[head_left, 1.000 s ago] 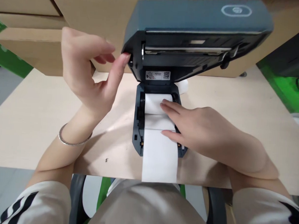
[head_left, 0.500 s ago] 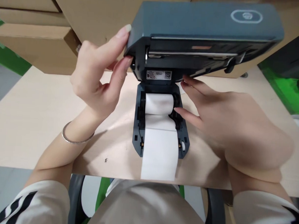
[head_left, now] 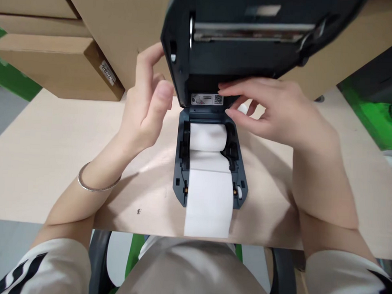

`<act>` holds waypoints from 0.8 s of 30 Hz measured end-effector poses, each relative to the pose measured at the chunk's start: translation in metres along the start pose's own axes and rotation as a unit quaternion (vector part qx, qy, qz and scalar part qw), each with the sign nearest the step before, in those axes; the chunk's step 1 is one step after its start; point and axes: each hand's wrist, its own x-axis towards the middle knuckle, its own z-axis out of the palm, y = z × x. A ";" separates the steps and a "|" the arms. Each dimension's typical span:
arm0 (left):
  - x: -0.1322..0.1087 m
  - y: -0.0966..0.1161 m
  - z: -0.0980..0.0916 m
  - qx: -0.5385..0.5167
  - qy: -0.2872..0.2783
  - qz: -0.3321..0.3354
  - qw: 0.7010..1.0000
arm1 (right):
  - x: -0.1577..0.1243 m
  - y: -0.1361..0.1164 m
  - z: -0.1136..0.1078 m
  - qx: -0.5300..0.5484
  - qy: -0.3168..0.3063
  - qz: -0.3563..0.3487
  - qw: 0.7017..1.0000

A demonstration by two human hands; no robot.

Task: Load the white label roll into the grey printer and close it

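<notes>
A dark label printer (head_left: 179, 176) stands on the table with its lid (head_left: 226, 57) tipped up and back. In its bay sits a white paper roll (head_left: 208, 137). The paper strip (head_left: 209, 204) runs forward over the printer's front and past the table edge. My left hand (head_left: 146, 97) is at the lid's left edge, fingers curled behind it and partly hidden, thumb upright beside the edge. Near the hinge, my right hand (head_left: 269, 104) has its thumb and fingers apart in front of the lid's inside, by a small printed sticker (head_left: 207, 99). Nothing shows between those fingers.
Cardboard boxes (head_left: 40, 64) stand behind the table (head_left: 46, 158), close to the raised lid. On the right lie a green surface (head_left: 375, 118) and a dark object with a cable. Chair arms (head_left: 98, 264) flank my body below the table edge.
The lid has swung further up and back. My left hand has moved up slightly and its thumb has come off the lid. My right hand has risen from beside the roll towards the sticker.
</notes>
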 end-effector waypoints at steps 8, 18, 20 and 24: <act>0.012 0.008 -0.008 0.034 -0.098 -0.108 0.989 | 0.018 0.035 0.012 -0.087 0.038 0.037 0.995; 0.020 0.003 -0.013 0.108 -0.429 -0.141 0.886 | 0.016 0.025 0.012 -0.108 0.011 0.016 0.994; 0.020 0.004 -0.012 0.101 -0.469 -0.171 0.860 | 0.016 0.018 0.015 -0.121 -0.006 0.025 0.992; 0.020 0.011 -0.008 0.093 -0.537 -0.200 0.814 | 0.016 0.003 0.033 -0.115 -0.088 -0.006 0.989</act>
